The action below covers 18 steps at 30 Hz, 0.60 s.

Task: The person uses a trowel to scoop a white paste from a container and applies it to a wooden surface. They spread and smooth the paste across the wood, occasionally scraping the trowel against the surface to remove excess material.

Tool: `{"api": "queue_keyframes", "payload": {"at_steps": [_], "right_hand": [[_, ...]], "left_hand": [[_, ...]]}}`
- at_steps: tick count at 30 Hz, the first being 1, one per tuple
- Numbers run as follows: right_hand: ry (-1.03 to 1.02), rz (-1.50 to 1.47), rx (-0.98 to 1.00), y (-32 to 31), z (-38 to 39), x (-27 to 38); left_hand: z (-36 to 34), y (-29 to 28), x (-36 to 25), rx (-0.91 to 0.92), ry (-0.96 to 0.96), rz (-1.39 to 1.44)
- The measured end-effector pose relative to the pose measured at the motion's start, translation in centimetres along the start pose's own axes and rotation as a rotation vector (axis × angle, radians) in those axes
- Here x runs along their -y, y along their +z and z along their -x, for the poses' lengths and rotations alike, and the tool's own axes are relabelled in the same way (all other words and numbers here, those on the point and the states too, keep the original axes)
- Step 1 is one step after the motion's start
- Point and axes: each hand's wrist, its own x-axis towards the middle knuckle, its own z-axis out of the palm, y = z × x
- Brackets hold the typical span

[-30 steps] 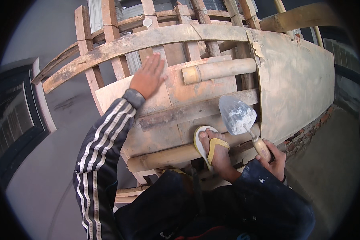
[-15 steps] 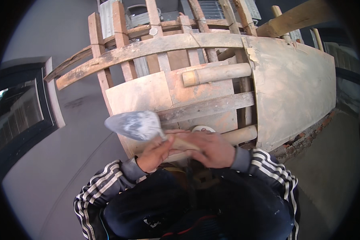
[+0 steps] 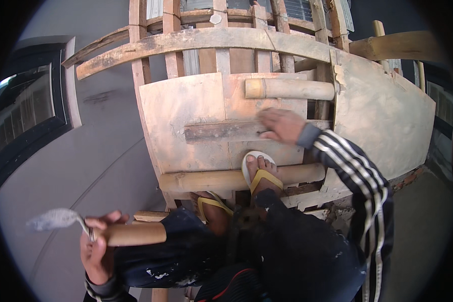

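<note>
At the lower left, my left hand [image 3: 98,246] is closed around a trowel, near where its neck meets the handle. The trowel's wooden handle [image 3: 136,235] points right, over my thigh, and its grey, smeared blade [image 3: 55,220] points left and is slightly blurred. My right hand [image 3: 283,126] reaches forward with its fingers stretched out, at the right part of a short grey wooden plank [image 3: 216,132]. Whether the fingers touch the plank I cannot tell. That plank lies across plaster-stained boards [image 3: 186,100].
My feet, in yellow-strapped flip-flops [image 3: 261,176], stand by a thick bamboo pole [image 3: 201,180]. Another bamboo piece [image 3: 292,89] lies farther off. A lattice of wooden slats [image 3: 221,38] rises beyond. A large panel [image 3: 382,116] is on the right, a grey wall [image 3: 105,131] and window [image 3: 27,116] on the left.
My hands have parted from together on the trowel. My left hand has carried the trowel down and left; my right hand has let go and moved forward to the plank. The view has shifted.
</note>
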Motion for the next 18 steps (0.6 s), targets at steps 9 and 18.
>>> {"api": "queue_keyframes", "payload": {"at_steps": [9, 18], "right_hand": [[-0.088, 0.172, -0.07, -2.8, 1.6, -0.8], [0.597, 0.372, -0.103, -1.5, 8.5, 0.0]], "left_hand": [[2.2, -1.9, 3.1, -0.161, 0.089, 0.101], [3.5, -3.3, 3.9, -0.127, 0.06, 0.102]]}}
